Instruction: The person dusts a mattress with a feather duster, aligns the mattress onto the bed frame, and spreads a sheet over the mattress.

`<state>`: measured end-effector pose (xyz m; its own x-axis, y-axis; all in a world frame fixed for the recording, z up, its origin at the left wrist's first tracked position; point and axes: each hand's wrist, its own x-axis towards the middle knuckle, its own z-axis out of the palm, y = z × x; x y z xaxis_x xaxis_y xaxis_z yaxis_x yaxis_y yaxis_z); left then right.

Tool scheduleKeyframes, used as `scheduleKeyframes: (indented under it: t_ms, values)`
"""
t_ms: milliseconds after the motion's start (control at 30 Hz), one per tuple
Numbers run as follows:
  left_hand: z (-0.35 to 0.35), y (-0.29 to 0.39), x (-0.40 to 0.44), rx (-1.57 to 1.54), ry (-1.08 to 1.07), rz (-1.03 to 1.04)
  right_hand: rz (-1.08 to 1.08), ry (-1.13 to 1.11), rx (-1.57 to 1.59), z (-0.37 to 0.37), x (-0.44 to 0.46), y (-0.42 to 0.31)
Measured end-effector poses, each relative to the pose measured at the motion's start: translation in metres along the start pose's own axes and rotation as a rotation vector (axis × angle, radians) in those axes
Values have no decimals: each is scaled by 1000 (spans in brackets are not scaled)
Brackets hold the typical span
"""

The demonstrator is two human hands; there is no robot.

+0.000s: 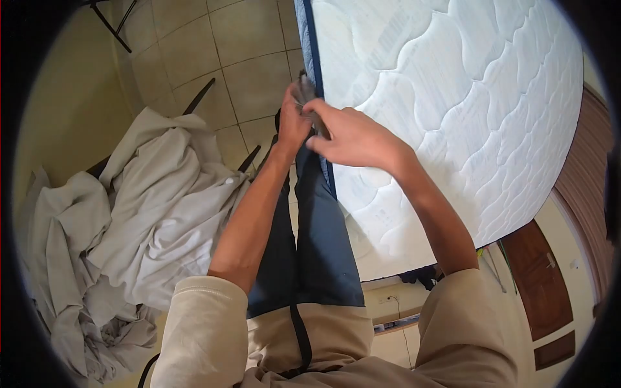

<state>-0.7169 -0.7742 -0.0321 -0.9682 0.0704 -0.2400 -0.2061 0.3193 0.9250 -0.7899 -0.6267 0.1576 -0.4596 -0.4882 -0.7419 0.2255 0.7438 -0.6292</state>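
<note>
Over the mattress's near-left edge, my two hands meet around a small, elongated grey object [319,125], blurred and partly covered by fingers, so its kind is unclear. My left hand [295,123] is closed around its left side, and a dark tip sticks out above the fingers. From the right, my right hand [359,134] pinches the lower part between thumb and fingers. Beside and below the hands lies the white quilted mattress [446,123] with a dark blue edge band.
Rumpled beige-white fabric [162,194] is heaped on the left over something with dark legs. Tiled floor [249,81] shows between the heap and the mattress. A brown door [540,281] stands at the far right, and a wall socket [388,299] is at the lower middle.
</note>
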Motion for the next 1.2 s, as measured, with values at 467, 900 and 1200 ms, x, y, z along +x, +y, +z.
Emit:
scheduleKeyframes:
  t_ms: [467,900,1200]
  values:
    - [-18,-6,13,-357,-122,-206,-536,125,-253,-13,67,15]
    - [-37,-19,80,-99,110,-244,-431,53,-375,-101,119,-30]
    - [-64,-32,117,-133,91,-385,-43,136,-378,-128,142,-56]
